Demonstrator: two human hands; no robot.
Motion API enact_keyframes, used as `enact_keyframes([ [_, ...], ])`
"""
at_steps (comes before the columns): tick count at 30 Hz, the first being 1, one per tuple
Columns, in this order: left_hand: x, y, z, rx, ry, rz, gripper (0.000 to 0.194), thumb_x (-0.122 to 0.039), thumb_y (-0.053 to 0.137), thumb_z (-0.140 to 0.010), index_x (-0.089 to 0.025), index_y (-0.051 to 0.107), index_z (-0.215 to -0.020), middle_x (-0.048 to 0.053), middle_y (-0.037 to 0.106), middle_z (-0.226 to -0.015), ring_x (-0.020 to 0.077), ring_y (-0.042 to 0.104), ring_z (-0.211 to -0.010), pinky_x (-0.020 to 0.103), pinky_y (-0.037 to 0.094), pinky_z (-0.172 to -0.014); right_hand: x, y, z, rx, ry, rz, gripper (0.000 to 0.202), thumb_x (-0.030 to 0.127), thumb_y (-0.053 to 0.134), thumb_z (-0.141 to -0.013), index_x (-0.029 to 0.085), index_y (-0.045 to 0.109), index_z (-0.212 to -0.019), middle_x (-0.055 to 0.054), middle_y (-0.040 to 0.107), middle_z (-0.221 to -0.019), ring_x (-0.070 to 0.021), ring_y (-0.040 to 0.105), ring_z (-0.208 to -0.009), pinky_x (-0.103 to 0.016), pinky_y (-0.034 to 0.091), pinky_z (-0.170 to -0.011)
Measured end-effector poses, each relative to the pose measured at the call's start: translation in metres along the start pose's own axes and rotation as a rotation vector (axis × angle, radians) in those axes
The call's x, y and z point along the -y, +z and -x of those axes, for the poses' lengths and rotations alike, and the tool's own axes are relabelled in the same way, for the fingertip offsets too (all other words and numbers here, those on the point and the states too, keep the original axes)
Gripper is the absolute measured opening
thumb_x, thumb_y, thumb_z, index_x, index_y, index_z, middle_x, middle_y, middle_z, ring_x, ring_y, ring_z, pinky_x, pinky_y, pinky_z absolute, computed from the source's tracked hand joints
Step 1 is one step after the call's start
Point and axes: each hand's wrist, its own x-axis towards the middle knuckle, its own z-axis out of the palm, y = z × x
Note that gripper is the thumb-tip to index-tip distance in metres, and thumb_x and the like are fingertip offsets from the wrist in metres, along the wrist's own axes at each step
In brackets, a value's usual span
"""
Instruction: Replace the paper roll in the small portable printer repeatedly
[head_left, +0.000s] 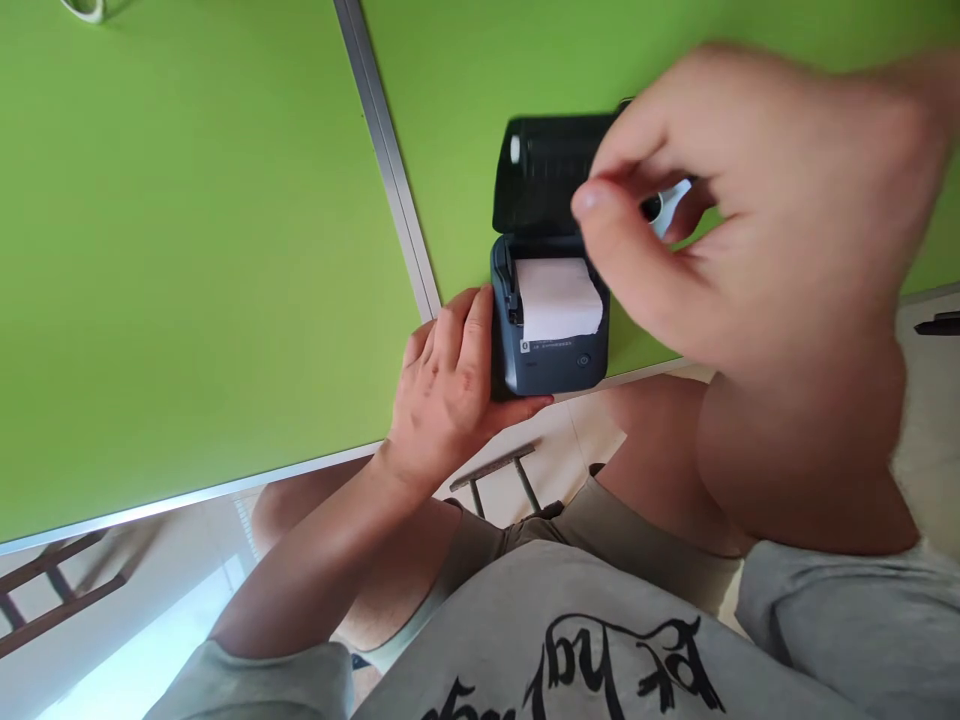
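Note:
A small dark blue-grey label printer [555,370] sits at the table's front edge with its black lid [547,180] swung back. Inside it lies a white paper roll [559,295], whose loose end hangs over the front of the case. My left hand [450,375] grips the printer's left side, thumb along the front and fingers against the case. Raised above the printer's right side, nearer the camera, is my right hand [720,200]. Its thumb and forefinger are pinched together; whether anything is between them cannot be made out. It hides part of the lid.
A green table [202,260] has a metal seam strip [394,160] and a pale front edge. A partly hidden white and black object [671,208] shows behind my right hand. Part of a white round item [86,10] lies far left. Wooden stool rungs [60,590] stand below.

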Motion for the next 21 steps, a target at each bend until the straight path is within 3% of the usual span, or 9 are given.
enact_keyframes([
  [5, -0.001, -0.001, -0.001, -0.001, -0.007, -0.012, 0.106, -0.089, 0.051, -0.088, -0.008, 0.041, -0.155, 0.025, 0.061, -0.146, 0.0354, 0.065, -0.127, 0.045, 0.050, -0.102, 0.004, 0.011, -0.004, 0.099, -0.007, 0.108, 0.031, 0.034, 0.042, -0.098, 0.027, 0.072, -0.100, -0.001, 0.068, -0.068, -0.0250, 0.068, -0.066, -0.040, 0.045, -0.061],
  [11, -0.001, 0.000, -0.001, 0.000, 0.007, -0.009, 0.103, -0.085, 0.054, -0.090, -0.006, 0.041, -0.155, 0.026, 0.060, -0.148, 0.0355, 0.063, -0.131, 0.043, 0.049, -0.103, -0.006, 0.026, 0.001, 0.117, -0.012, 0.239, 0.020, 0.029, 0.054, -0.091, 0.027, 0.073, -0.093, -0.004, 0.071, -0.070, -0.0265, 0.066, -0.064, -0.036, 0.042, -0.055],
  [14, -0.001, 0.000, -0.001, -0.002, 0.007, -0.009, 0.104, -0.085, 0.054, -0.090, -0.006, 0.040, -0.156, 0.027, 0.060, -0.147, 0.0373, 0.063, -0.131, 0.044, 0.049, -0.102, -0.003, 0.026, -0.001, 0.240, 0.058, 0.311, 0.020, 0.028, 0.060, -0.092, 0.029, 0.077, -0.101, -0.005, 0.068, -0.068, -0.0260, 0.064, -0.062, -0.035, 0.043, -0.055],
  [18, -0.001, -0.001, -0.001, -0.014, 0.037, -0.031, 0.105, -0.086, 0.051, -0.091, -0.002, 0.042, -0.154, 0.028, 0.060, -0.146, 0.0366, 0.063, -0.131, 0.043, 0.049, -0.103, 0.002, 0.019, -0.004, 0.480, 0.077, 0.239, 0.024, 0.029, 0.054, -0.099, 0.025, 0.075, -0.109, -0.009, 0.071, -0.075, -0.0288, 0.069, -0.070, -0.037, 0.048, -0.064],
  [21, 0.000, -0.001, -0.001, -0.019, 0.048, -0.036, 0.105, -0.086, 0.052, -0.091, -0.002, 0.043, -0.153, 0.028, 0.061, -0.145, 0.0355, 0.063, -0.131, 0.043, 0.049, -0.103, -0.001, 0.018, -0.003, 0.501, 0.063, 0.171, 0.021, 0.022, 0.061, -0.093, 0.025, 0.073, -0.110, -0.006, 0.070, -0.073, -0.0263, 0.068, -0.066, -0.036, 0.046, -0.065],
])
